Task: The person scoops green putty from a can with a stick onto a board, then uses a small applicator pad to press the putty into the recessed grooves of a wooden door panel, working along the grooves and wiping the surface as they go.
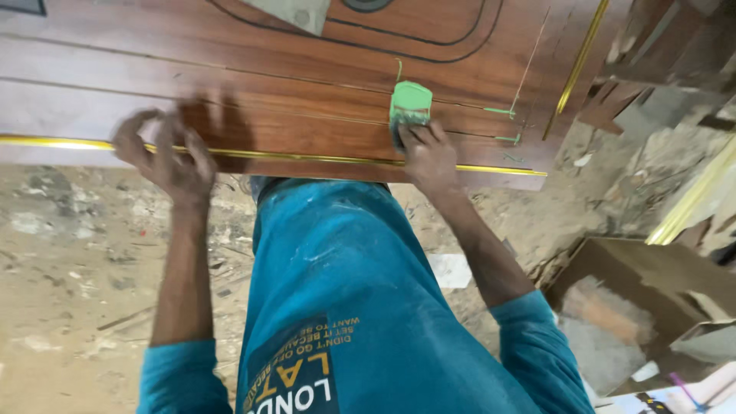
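Observation:
A reddish-brown wooden door panel (pixel 307 100) lies flat in front of me, with dark grooves and a gold strip (pixel 322 157) along its near edge. My right hand (pixel 428 157) rests on the panel near that edge and grips a green tape roll (pixel 410 106). Thin green tape pieces (pixel 502 113) lie to the right of it. My left hand (pixel 165 157) hovers over the gold strip at the left, fingers curled and apart, blurred, holding nothing.
A dusty concrete floor (pixel 77 253) spreads under the panel. An open cardboard box (pixel 636 299) with packing material sits at the right. A gold strip (pixel 694 195) leans at the right edge, with wood offcuts (pixel 652 69) behind it.

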